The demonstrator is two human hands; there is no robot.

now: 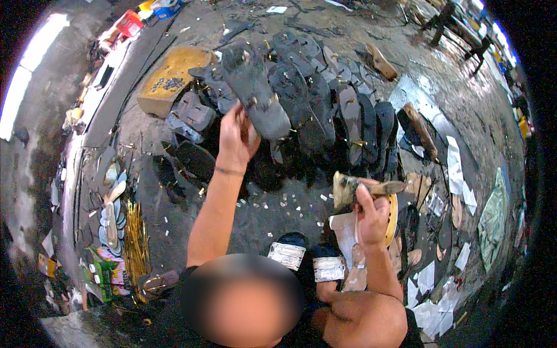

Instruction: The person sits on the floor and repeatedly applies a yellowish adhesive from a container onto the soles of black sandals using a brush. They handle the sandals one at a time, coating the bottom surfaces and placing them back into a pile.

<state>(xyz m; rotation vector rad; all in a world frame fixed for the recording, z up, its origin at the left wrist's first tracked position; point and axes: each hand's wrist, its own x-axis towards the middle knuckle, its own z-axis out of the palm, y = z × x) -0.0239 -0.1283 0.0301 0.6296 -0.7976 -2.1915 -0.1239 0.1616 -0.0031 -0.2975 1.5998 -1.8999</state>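
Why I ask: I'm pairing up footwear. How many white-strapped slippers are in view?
2: the left slipper, lower centre; the right slipper, just beside it. More may be hidden under the piled dark soles.

The left forearm (212,229) stretched forward, its wrist (231,168) nearly straight, the left hand (237,136) curled, fingers partly hidden. The right forearm (384,272) rose beyond a bare knee (371,316), the right hand (374,220) clenched, thumb (364,199) extended forward.

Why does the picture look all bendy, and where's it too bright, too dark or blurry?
Head view: the fisheye lens bends edges toward the rim; head view: white strips glare at upper left; head view: shadow pools below the dark soles, and a blurred oval sits near the bottom.
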